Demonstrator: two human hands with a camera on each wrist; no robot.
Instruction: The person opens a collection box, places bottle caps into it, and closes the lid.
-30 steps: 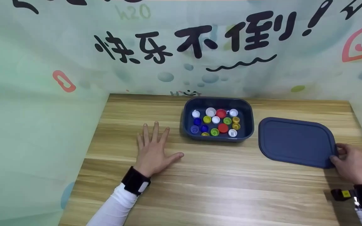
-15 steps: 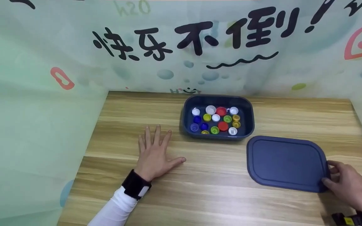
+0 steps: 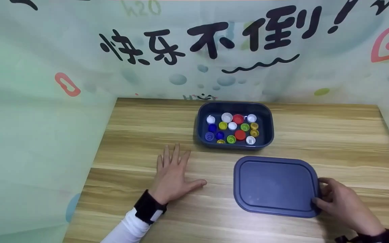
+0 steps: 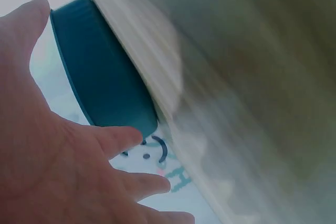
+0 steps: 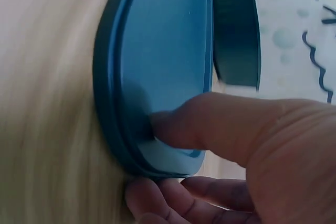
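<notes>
My right hand (image 3: 341, 204) pinches the right edge of a dark blue lid (image 3: 275, 185), thumb on top and fingers beneath, as the right wrist view also shows of the lid (image 5: 163, 51). My left hand (image 3: 172, 179) lies with fingers spread over the wooden table, left of the lid and touching neither it nor the box. Behind the lid stands a dark blue rectangular box (image 3: 201, 141), uncovered, with several bottle caps (image 3: 240, 135) in red, white, blue, green and yellow on its bottom. In the left wrist view the box (image 4: 105, 72) appears beyond the left hand (image 4: 58, 145).
The wooden table (image 3: 130, 118) carries the box near its back edge. A printed cloth backdrop (image 3: 167, 77) with black lettering rises right behind the box, and a pale green cloth side (image 3: 29, 141) borders the table at the left.
The lid has travelled left and toward the person in the right hand's grip, from right of the box to in front of it. My left hand has shifted slightly right and nearer.
</notes>
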